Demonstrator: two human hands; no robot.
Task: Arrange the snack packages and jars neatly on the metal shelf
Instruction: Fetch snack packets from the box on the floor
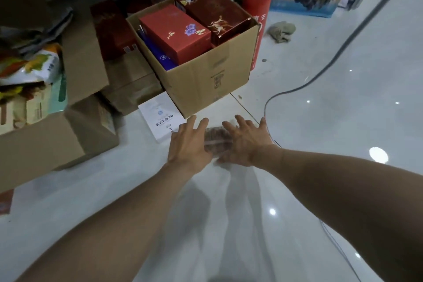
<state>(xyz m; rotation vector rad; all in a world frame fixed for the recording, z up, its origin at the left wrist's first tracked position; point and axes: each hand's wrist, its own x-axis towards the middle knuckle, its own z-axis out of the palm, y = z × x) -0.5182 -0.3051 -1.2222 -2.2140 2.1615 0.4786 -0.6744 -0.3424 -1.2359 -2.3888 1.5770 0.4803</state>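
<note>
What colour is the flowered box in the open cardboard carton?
The flowered box is red with gold marks, in the head view.

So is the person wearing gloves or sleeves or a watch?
No. The left hand and right hand have no gloves and no rings that show. The left forearm and right forearm have no sleeves, watch or bracelet in view.

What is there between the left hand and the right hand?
A clear snack package with brown contents lies between the left hand and the right hand, touching both; the head view shows it.
</note>
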